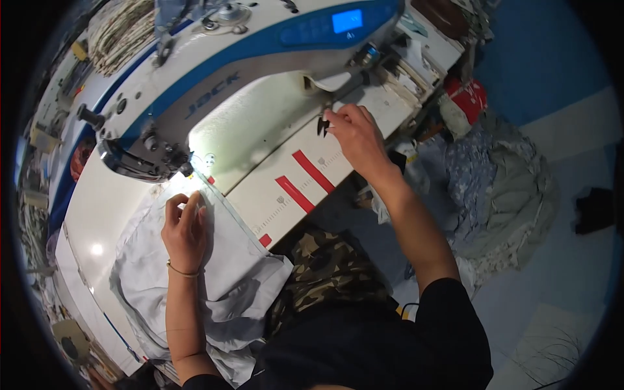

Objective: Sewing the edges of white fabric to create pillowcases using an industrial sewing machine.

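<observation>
A white cloth lies on the sewing machine's bed and hangs over the front edge towards my lap. Its far corner reaches under the lit needle area of the machine head. My left hand, fingers bent, presses and grips the cloth just in front of the needle. Further right, above the bed, my right hand is closed around small black thread snips, whose pointed blades face down towards me. Most of the snips' handle is hidden in the fingers.
The white and blue sewing machine arm spans the back, with a lit blue screen. Red tape strips mark the bed. An open compartment tray sits at the right end. Heaped fabric lies at the right.
</observation>
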`<state>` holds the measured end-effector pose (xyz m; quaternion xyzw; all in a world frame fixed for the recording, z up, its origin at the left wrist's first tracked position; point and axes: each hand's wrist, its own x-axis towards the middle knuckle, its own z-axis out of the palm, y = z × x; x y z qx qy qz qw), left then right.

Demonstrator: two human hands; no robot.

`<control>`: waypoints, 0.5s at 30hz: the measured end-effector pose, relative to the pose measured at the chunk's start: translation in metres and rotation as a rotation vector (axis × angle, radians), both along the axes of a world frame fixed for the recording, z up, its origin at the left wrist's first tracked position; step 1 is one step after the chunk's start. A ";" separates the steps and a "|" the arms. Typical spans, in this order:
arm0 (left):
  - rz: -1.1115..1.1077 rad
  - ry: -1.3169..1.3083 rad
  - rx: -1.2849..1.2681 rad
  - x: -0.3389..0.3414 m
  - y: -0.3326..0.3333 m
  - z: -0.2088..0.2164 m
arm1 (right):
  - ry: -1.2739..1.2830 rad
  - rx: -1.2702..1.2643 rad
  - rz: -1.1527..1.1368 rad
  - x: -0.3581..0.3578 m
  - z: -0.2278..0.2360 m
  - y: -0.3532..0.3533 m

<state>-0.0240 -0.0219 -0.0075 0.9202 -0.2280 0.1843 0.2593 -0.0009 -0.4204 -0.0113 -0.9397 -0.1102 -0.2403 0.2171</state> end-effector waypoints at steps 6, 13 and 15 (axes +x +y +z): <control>-0.080 -0.056 -0.111 -0.001 0.003 0.010 | -0.041 0.036 0.118 -0.015 0.024 0.036; -0.121 -0.210 -0.152 -0.010 0.017 0.015 | 0.011 -0.014 0.435 0.070 0.018 0.123; -0.164 -0.249 -0.151 -0.004 0.012 0.016 | 0.056 0.002 0.486 0.109 0.019 0.139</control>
